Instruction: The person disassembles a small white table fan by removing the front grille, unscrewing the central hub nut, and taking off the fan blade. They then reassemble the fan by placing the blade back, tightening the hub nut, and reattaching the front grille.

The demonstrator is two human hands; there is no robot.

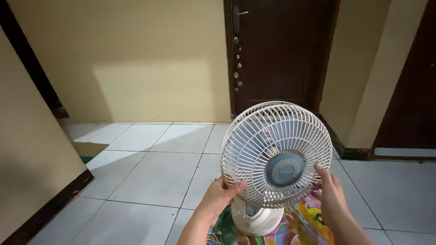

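Observation:
A small white desk fan (277,152) stands in front of me, its round wire grille facing up and toward me, with a blue-grey hub in the middle. Its white base (254,218) rests on a colourful patterned mat (299,227). My left hand (218,197) grips the lower left rim of the grille, thumb laid over the wires. My right hand (329,190) holds the lower right rim, fingers curled against the edge. Blue blades show faintly behind the wires.
White floor tiles (154,172) stretch ahead to a yellow wall (136,59). A dark brown door (277,50) with a handle stands behind the fan. Another dark door (408,104) is at the right. A wall corner with dark skirting (50,208) juts in at the left.

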